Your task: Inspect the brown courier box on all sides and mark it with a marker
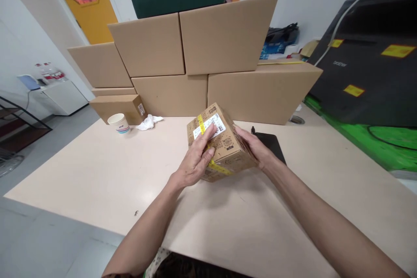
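Tilted over the table (97,173), the taped cardboard carton (225,151) is gripped between the left hand (195,160), laid across its top, and the right hand (256,147), against its side, and seems stiff, probably light, best held by opposite faces, off the slick yellow tape (220,168).

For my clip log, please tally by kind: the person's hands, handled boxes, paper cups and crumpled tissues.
Hands: 2 (left hand, right hand)
Yellow-taped cardboard box between them: 1
Paper cup: 1
Crumpled white tissue: 1
Total: 5
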Demonstrator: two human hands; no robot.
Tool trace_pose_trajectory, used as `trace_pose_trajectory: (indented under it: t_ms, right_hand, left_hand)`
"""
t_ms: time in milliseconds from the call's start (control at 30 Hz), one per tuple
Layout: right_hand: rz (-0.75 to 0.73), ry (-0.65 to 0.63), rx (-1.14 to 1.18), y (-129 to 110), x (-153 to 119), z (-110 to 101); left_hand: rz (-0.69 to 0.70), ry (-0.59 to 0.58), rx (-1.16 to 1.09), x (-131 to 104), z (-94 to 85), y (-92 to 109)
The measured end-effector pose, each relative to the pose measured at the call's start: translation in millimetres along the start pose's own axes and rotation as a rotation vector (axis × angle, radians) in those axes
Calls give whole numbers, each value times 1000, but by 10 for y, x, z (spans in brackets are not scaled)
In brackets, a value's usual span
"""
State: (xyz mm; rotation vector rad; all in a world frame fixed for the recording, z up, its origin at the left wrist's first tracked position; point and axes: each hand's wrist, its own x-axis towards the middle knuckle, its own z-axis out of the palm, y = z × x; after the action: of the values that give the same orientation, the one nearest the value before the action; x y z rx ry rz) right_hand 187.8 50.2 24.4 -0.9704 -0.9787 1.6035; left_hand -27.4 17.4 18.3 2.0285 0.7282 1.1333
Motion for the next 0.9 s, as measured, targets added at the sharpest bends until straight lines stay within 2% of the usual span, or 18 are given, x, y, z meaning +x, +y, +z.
trace_pose_trajectory:
  t_ms: [67,167,233,300,367,433,467,533,567,700,900]
  right_hand:
    - [-43,92,-98,-54,-35,-28]
    - [-4,201,-176,-161,-96,-68]
    - [38,204,-187,-218,-121,-93]
    - [71,173,-182,-248,-125,-122]
    - [110,151,-180,-250,-113,-152]
    - [142,155,-180,-236,-97,-176]
    - [148,164,-171,-226,-90,-184]
    - [110,160,-133,-212,-84,-190]
    - [67,144,-109,-207,-85,-189]
    - [-110,53,-47,-187,-86,-170]
    - [-193,101,40,-133,-11,-199]
  left_hand:
    - [4,18,-48,1,40,-22]
    - [3,59,-77,16,75,-9]
    - [-46,168,-2,37,66,10]
    - [-196,336,57,63,42,17]
    - [-419,427,-56,87,27,10]
    - [-586,363,-349,107,31,1]
    - [-618,310,-498,115,38,-1]
    - [-582,264,-680,127,48,0]
    - [-532,282,-705,132,46,4]
    - [-332,365,-629,137,-20,17]
    - [-156,282,-483,101,-72,-11]
